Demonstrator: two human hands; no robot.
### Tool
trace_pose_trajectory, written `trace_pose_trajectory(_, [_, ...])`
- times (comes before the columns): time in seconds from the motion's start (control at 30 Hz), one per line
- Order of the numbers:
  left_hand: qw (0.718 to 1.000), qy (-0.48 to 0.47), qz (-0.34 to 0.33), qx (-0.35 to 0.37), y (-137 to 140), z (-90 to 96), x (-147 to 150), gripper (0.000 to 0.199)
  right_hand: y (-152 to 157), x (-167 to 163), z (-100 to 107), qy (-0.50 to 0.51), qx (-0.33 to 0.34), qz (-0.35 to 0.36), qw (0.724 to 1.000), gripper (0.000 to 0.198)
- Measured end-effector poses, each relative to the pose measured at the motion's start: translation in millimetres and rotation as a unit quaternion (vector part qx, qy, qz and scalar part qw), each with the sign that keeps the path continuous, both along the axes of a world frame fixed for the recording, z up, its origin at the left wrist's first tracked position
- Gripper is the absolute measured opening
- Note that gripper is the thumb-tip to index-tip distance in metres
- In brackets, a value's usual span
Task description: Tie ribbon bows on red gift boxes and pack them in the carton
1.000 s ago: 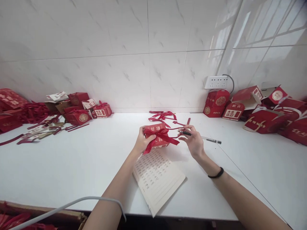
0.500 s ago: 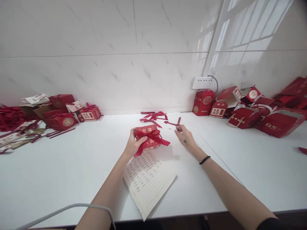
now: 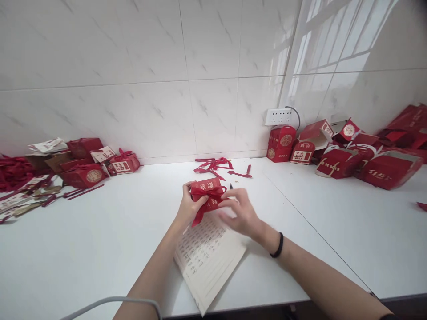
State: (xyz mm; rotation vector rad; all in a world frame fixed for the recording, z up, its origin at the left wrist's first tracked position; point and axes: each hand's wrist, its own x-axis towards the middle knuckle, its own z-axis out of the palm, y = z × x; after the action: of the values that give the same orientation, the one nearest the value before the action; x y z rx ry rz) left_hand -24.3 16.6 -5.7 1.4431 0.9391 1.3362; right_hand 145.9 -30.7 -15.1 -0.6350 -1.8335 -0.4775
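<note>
My left hand point(image 3: 190, 205) grips a small red gift box point(image 3: 204, 184) with pale printed characters, its thumb pressing on a red ribbon bow point(image 3: 211, 194) tied around the box. One ribbon tail hangs down in front. From the right, my right hand point(image 3: 240, 213) reaches in with fingers apart, close to the right side of the bow; whether the fingertips touch the ribbon I cannot tell. Just behind it shows a dark, thin pen-like tip point(image 3: 231, 186). Below the box lies an open notebook point(image 3: 213, 262) covered in handwriting.
Loose red ribbon pieces point(image 3: 213, 166) lie by the wall. On the left is a pile of red boxes point(image 3: 87, 176) and flat card pieces. Several more red boxes point(image 3: 338, 162) stand at right, near a white power strip point(image 3: 279, 116). A grey cable point(image 3: 113, 299) crosses the front left.
My right hand has come from the table at the right to beside the bow, its fingers now spread. The box stays in my left hand. The view has shifted slightly.
</note>
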Motion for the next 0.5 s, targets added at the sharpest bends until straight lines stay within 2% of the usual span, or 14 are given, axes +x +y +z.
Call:
trace_pose_trajectory(0.07, [1.0, 0.005, 0.001, 0.009, -1.1, -1.2, 1.5, 0.052, -9.5, -18.4, -1.4, -0.061, 0.009, 0.018, 0.998, 0.012])
trace_pose_trajectory(0.2, [1.0, 0.001, 0.0, 0.026, -1.5, -2.8, 5.0, 0.053, -8.8, -38.4, -9.6, -0.1, -0.004, -0.028, 0.995, 0.014])
trace_pose_trajectory(0.3, [1.0, 0.001, 0.008, 0.001, -3.2, -0.9, 7.4, 0.06, -2.6, -41.3, -13.0, -0.096, -0.02, -0.045, 0.994, 0.02])
trace_pose_trajectory(0.4, [0.999, 0.004, 0.002, -0.035, -5.2, 2.0, 8.0, 0.063, 0.0, -40.7, -13.5, -0.098, -0.009, -0.039, 0.994, 0.021])
trace_pose_trajectory(0.5, [1.0, 0.003, 0.008, -0.027, -5.6, 2.9, 7.6, 0.061, -0.6, -40.7, -14.7, -0.113, -0.006, -0.044, 0.993, 0.021])
